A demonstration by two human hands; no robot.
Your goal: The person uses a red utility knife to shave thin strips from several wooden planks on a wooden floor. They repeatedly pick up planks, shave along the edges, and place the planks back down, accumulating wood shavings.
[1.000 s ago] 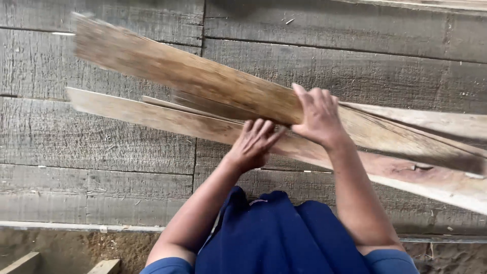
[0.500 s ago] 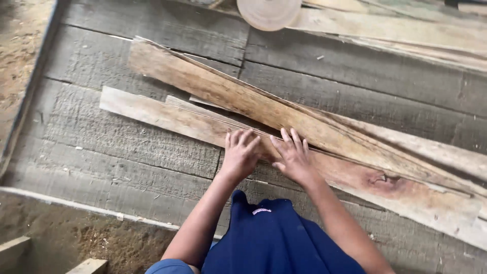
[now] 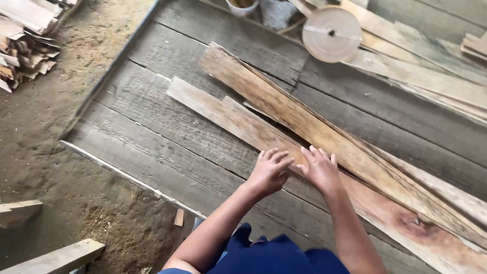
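Observation:
Thin wooden strips (image 3: 284, 109) lie stacked at a slant across a grey plank platform (image 3: 167, 137). My left hand (image 3: 269, 171) rests palm down on the lower strip (image 3: 223, 114), fingers spread. Just right of it, my right hand (image 3: 320, 169) lies flat on the same strips, fingers spread, touching the edge of the upper strip. Neither hand grips anything. The strips run to the lower right, where a reddish knot (image 3: 411, 223) shows.
A round wooden disc (image 3: 331, 34) and a white cup (image 3: 241, 6) sit at the platform's far side beside more long boards (image 3: 421, 76). Sawdust floor (image 3: 45, 137) lies left, with stacked scrap wood (image 3: 23, 45) and loose boards (image 3: 56, 256) near the platform's front edge.
The view has shifted to take in more of the platform's left end and the floor. My right hand came off the upper strip and down beside my left hand; both now lie flat.

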